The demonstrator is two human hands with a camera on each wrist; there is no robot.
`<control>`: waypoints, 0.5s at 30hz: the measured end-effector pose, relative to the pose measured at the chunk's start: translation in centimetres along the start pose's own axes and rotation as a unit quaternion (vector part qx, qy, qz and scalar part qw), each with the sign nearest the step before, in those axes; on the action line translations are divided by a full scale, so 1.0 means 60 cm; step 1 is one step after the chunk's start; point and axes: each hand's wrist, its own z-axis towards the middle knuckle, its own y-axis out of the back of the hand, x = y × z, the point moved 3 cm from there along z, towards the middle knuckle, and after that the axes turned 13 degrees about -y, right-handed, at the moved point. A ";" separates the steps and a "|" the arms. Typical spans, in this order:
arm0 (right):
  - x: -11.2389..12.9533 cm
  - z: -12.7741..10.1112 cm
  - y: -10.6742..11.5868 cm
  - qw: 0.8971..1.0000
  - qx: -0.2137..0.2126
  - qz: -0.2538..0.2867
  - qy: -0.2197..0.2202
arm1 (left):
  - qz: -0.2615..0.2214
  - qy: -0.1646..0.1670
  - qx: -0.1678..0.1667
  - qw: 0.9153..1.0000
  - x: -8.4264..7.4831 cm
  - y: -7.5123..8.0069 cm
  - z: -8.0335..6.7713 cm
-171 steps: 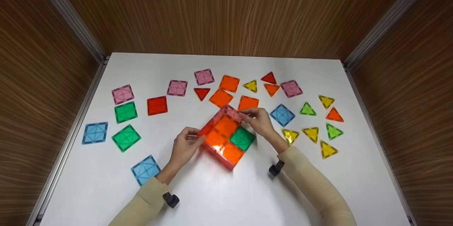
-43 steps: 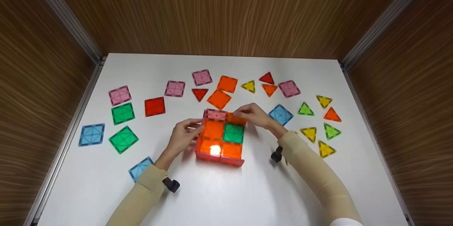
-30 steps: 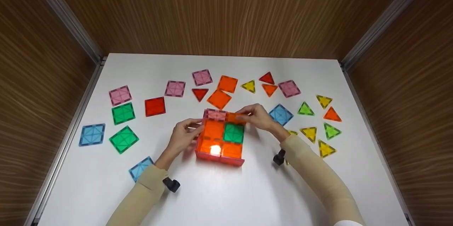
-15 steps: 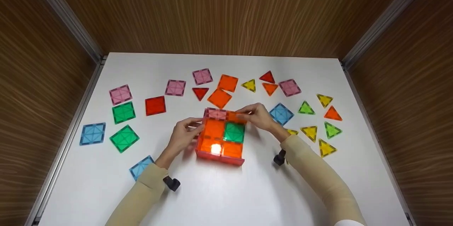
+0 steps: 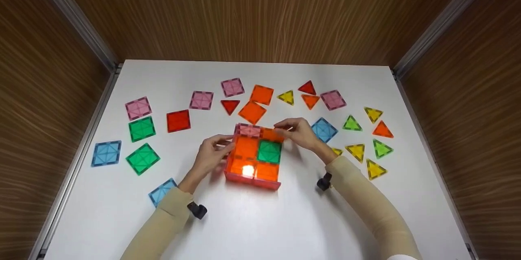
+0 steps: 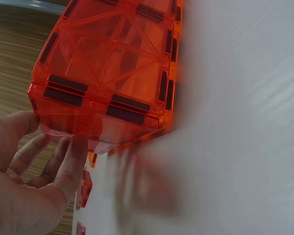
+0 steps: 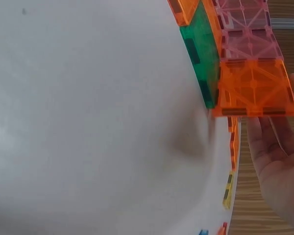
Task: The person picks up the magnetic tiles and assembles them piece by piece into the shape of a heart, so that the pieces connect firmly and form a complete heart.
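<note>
Tile box (image 5: 254, 158) sits mid-desk (image 5: 260, 219), approx. between both hands. Progress, as I judge it: floor is done — 3 orange squares + 1 green square (image 5: 269, 151) laid flat; left wall, near wall and far wall are up. Right side looks open, no wall visible there, and no lid. So maybe halfway, w/ plenty of loose pieces left.

Left to right: blue, green and pink squares lie spread at the desk's left, apart from the box. Left hand (image 5: 209, 158) is against the box's left wall, fingers curled at its far corner; the left wrist view shows fingertips (image 6: 71, 161) touching the wall's edge — grip closed lightly on it, steadying. Far wall = pink square (image 5: 249, 131) + orange square (image 5: 272, 134) side by side, upright. Right hand (image 5: 299, 133) pinches the top edge of that orange square at the far right corner. Beyond it: blue square (image 5: 324, 130) just beside the hand, then yellow, green and orange triangles — well apart from the box.
</note>
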 end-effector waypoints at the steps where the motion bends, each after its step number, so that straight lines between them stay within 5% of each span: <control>1: -0.001 -0.003 0.006 1.000 -0.004 0.001 -0.002 | 0.002 0.001 0.001 1.000 0.000 0.000 0.000; 7: -0.023 -0.024 0.059 0.997 -0.049 -0.037 -0.042 | 0.003 -0.002 -0.001 1.000 0.000 0.000 0.000; 15: -0.072 -0.057 0.142 0.979 -0.113 -0.098 -0.137 | -0.011 -0.010 -0.005 1.000 -0.005 -0.001 0.000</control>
